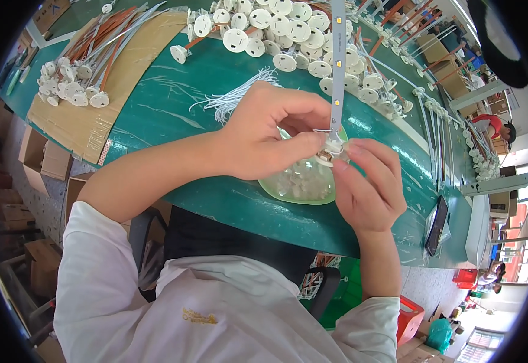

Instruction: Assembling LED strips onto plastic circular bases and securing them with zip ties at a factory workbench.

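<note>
In front of my chest, both hands meet at the lower end of a narrow grey LED strip (337, 72) with small yellow chips, which points away from me. My left hand (261, 130) is closed around the strip's lower end with thumb and fingers. My right hand (372, 184) pinches a small whitish, partly clear end piece (330, 156) against that end. Fingers cover much of the joint, so whether the two are fastened cannot be seen. Beneath the hands stands a light green bowl (294, 201) holding many small clear parts.
Behind my left hand lies a bundle of thin white wires (230, 103). A pile of round white caps (288, 30) fills the far table. More capped strips (70, 85) lie on cardboard (88, 133) at left. A dark phone-like object (437, 225) rests near the right edge.
</note>
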{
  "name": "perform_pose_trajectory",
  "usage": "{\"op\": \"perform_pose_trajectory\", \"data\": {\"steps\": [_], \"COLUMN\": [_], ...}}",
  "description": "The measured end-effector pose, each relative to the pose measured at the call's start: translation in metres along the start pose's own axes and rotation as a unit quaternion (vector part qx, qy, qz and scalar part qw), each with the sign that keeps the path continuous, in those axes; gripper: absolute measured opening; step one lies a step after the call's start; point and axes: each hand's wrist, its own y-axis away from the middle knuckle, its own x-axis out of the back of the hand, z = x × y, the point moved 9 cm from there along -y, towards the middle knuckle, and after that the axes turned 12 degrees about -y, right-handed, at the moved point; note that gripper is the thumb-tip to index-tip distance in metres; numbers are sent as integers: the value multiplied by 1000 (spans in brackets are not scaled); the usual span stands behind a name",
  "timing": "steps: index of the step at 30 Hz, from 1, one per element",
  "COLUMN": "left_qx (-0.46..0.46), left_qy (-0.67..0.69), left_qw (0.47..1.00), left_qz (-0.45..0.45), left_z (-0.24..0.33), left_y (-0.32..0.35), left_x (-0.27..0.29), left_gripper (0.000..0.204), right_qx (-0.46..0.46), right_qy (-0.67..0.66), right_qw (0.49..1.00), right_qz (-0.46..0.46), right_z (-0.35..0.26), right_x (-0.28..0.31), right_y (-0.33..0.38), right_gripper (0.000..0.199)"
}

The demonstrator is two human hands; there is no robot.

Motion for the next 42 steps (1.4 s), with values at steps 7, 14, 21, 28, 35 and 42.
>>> {"op": "perform_pose_trajectory", "data": {"steps": [7, 14, 21, 28, 35, 42], "left_qx": [-5, 69, 30, 31, 19, -36], "left_qy": [-22, -19, -141, -200, -248, -294], "left_qw": [999, 997, 989, 979, 967, 955], "left_qz": [-24, -34, -44, -23, -45, -9], "left_z": [6, -7, 1, -1, -2, 1], "left_y": [2, 1, 1, -2, -1, -1], "left_x": [-1, -3, -8, -6, -11, -12], "left_gripper": [42, 52, 51, 46, 44, 63], "right_qx": [-71, -244, -445, -474, -500, -498], "right_qy": [-59, -269, -414, -432, -414, -358], "right_qw": [995, 927, 791, 766, 761, 790], "right_qz": [35, 94, 71, 39, 12, 4], "right_z": [13, 48, 84, 88, 89, 84], "right_x": [3, 5, -19, -24, -27, -29], "right_y": [2, 21, 49, 55, 60, 57], "right_gripper": [27, 26, 13, 13, 15, 15]}}
